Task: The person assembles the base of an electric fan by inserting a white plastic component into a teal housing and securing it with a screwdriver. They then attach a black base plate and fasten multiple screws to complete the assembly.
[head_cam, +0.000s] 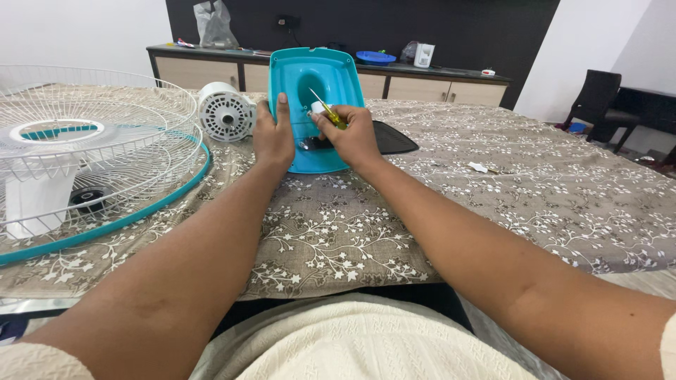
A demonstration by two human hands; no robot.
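- A turquoise plastic fan housing (315,77) lies on the table (493,183), propped so its hollow inner side faces the camera; its long axis runs away from the person, the rounded narrow end pointing toward the far sideboard and the lower end near the hands.
- The left hand (273,134) is wrapped around the housing's left edge, the fingers closed on the rim and the thumb lying up along the inside wall, steadying it.
- The right hand (352,134) is closed around a screwdriver (324,107) with a yellow-green handle; the handle sits in the fingers and the thin metal shaft slants up and to the left, its tip pointing into the dark opening of the housing.
- A small white part sits just beside the screwdriver handle against the right hand's fingers; what it is cannot be told.
- A flat black panel (391,137) lies on the table, touching the housing's right side behind the right hand.
- A white fan motor (225,111) rests on the table just left of the housing, its vented round face turned toward the camera.
- A white wire fan guard (91,148) with a turquoise rim covers the table's left end, well apart from both hands.
- The table wears a grey-brown cloth with a white leaf pattern.
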